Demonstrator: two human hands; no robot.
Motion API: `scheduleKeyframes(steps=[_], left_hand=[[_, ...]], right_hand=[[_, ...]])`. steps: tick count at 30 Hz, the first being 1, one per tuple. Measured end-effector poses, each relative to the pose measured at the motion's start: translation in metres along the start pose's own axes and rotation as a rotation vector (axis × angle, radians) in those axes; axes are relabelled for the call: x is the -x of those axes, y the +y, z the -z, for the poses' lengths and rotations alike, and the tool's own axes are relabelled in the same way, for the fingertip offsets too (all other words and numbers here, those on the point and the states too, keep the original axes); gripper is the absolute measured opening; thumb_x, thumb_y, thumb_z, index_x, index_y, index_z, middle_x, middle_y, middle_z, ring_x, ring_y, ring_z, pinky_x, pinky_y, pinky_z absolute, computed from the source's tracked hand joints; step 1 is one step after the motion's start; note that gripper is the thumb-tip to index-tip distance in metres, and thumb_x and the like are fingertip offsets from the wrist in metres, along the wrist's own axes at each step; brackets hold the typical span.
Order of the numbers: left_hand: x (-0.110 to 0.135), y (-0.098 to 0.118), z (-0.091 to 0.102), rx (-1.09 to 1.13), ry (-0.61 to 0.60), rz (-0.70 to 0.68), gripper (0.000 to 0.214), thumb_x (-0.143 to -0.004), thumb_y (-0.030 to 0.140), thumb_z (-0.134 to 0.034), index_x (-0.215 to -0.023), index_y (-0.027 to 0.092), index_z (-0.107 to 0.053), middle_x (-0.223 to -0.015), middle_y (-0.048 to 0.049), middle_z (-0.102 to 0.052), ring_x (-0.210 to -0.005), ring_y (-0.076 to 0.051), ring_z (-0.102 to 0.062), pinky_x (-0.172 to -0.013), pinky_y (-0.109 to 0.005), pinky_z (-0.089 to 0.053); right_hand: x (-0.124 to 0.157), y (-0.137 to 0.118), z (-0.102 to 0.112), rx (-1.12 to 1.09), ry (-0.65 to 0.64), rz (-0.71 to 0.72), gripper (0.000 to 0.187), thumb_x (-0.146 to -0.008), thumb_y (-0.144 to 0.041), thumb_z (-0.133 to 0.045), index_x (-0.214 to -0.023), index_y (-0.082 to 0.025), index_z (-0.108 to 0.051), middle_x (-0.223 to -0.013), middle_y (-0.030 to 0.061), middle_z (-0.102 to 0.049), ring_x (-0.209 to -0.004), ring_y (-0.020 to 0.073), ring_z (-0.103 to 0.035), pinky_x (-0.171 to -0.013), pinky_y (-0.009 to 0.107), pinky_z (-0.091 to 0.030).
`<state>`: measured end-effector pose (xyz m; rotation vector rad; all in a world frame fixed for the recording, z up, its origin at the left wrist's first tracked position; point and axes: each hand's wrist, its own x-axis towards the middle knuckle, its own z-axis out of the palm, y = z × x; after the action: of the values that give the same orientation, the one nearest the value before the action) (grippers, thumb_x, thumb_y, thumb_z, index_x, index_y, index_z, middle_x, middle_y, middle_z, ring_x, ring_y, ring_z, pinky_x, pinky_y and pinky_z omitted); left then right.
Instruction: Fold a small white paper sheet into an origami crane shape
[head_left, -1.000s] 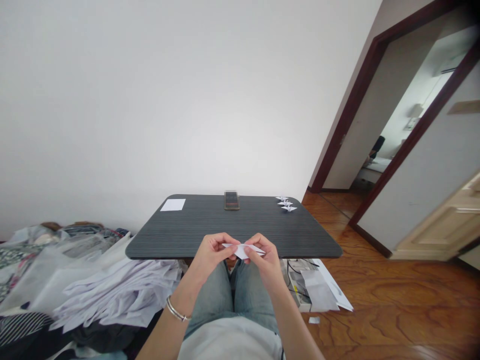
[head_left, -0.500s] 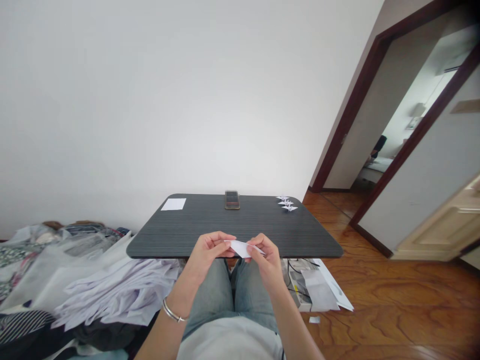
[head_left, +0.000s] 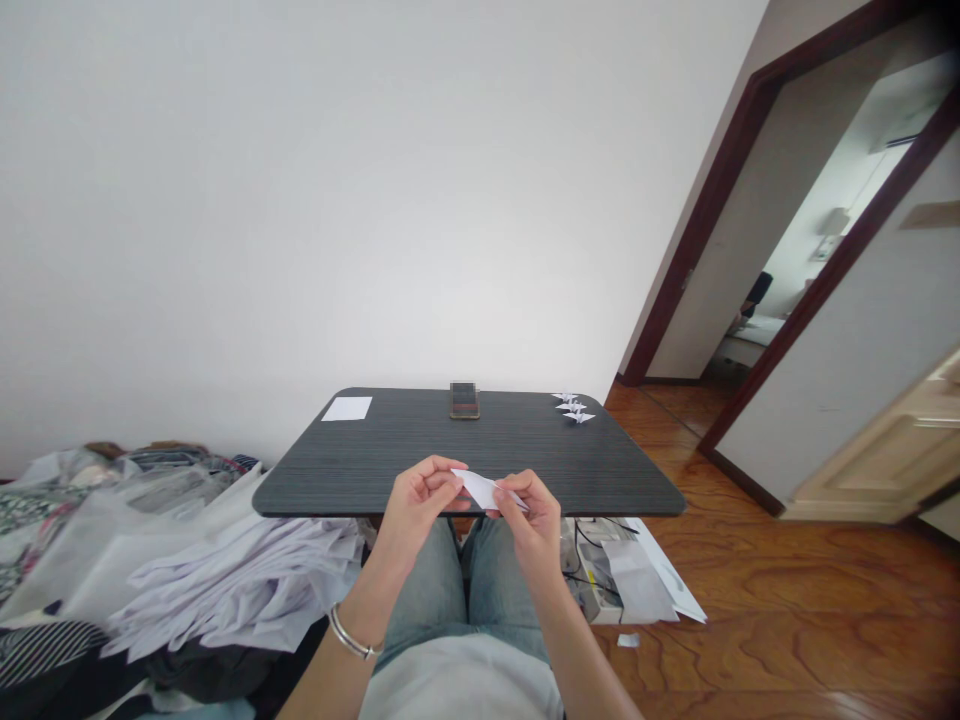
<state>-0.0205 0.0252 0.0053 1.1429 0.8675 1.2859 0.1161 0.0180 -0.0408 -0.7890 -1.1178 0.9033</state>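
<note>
A small folded piece of white paper (head_left: 480, 489) is held over the near edge of the dark table (head_left: 420, 450). My left hand (head_left: 424, 497), with a silver bangle on its wrist, pinches the paper's left end between thumb and fingers. Gripping the right end is my right hand (head_left: 531, 508), its thumb on top and its fingers behind. Part of the paper is hidden by the right thumb and fingers. Several folded white paper cranes (head_left: 576, 408) stand at the table's far right corner. Flat at the far left lies a white sheet of paper (head_left: 347, 408).
A phone (head_left: 464, 400) leans on a stand at the table's back, near the wall. Clothes and white fabric (head_left: 247, 580) are heaped on the left. Below the table's right side, a box (head_left: 600, 580) holds cables and papers on the wooden floor (head_left: 787, 600).
My left hand has shifted slightly up, and the left end of the folded paper now tilts higher. The right hand keeps its grip with hardly any movement.
</note>
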Motion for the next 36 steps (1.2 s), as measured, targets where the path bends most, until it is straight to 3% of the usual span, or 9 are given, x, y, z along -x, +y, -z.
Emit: scheduleKeyframes(steps=[20, 31, 36], left_hand=[[-0.0022, 0.0059, 0.0058, -0.044, -0.036, 0.037, 0.026, -0.065, 0.032, -0.07, -0.078, 0.011, -0.064, -0.066, -0.0041, -0.068, -0.061, -0.014, -0.063, -0.059, -0.023, -0.052], [-0.0007, 0.006, 0.0026, -0.014, 0.009, 0.019, 0.024, -0.066, 0.03, -0.069, -0.079, 0.011, -0.064, -0.081, -0.0093, -0.072, -0.073, -0.019, -0.066, -0.062, -0.025, -0.052], [-0.0025, 0.0061, 0.0042, -0.033, -0.022, 0.005, 0.024, -0.066, 0.032, -0.069, -0.077, 0.012, -0.063, -0.082, -0.0081, -0.072, -0.07, -0.017, -0.066, -0.061, -0.024, -0.052]], right_hand=[[0.0017, 0.0018, 0.0014, -0.013, -0.023, -0.002, 0.016, -0.075, -0.033, -0.063, -0.069, -0.019, -0.059, -0.064, -0.0008, -0.054, -0.055, 0.0124, -0.051, -0.049, 0.023, -0.046], [0.0028, 0.0018, -0.0016, -0.005, -0.002, 0.019, 0.016, -0.075, -0.033, -0.063, -0.069, -0.019, -0.06, -0.063, -0.0004, -0.051, -0.056, 0.0131, -0.051, -0.048, 0.023, -0.048], [0.0016, 0.0016, -0.0014, -0.082, -0.007, -0.017, 0.016, -0.072, -0.033, -0.065, -0.067, -0.019, -0.06, -0.061, -0.0012, -0.054, -0.054, 0.0123, -0.051, -0.049, 0.024, -0.049]])
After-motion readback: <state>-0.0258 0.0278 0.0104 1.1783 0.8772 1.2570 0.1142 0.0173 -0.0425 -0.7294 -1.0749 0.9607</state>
